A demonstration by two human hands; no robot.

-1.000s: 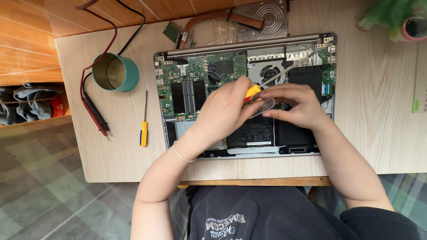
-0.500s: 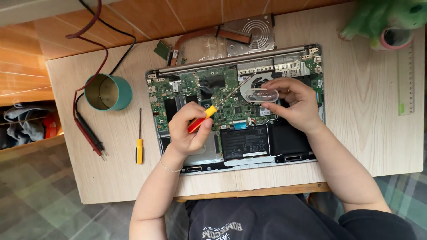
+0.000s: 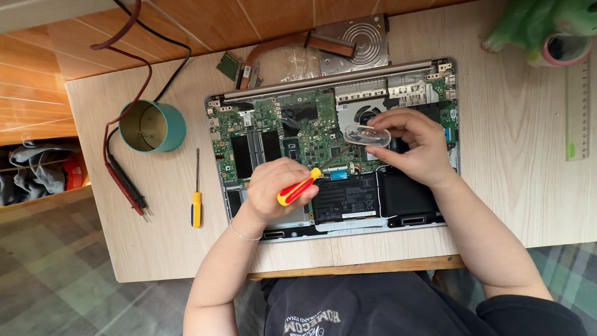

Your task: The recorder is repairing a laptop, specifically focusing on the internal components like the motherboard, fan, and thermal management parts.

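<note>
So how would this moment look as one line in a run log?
left hand: holds red-yellow screwdriver | tip: on opened laptop board | right hand: holds small clear container | spare yellow screwdriver: on table

The left hand (image 3: 278,190) covers the middle of the red and yellow screwdriver (image 3: 300,188), and its thin tip near the circuit board (image 3: 280,127) is too fine to place exactly. Under the right hand (image 3: 413,146), part of the clear plastic piece (image 3: 367,135) and the laptop's fan (image 3: 367,115) are hidden; what the piece holds is too small to tell. Far right of those fingers, the green toy (image 3: 535,25) and ruler (image 3: 577,112) run past the picture's edges.
</note>
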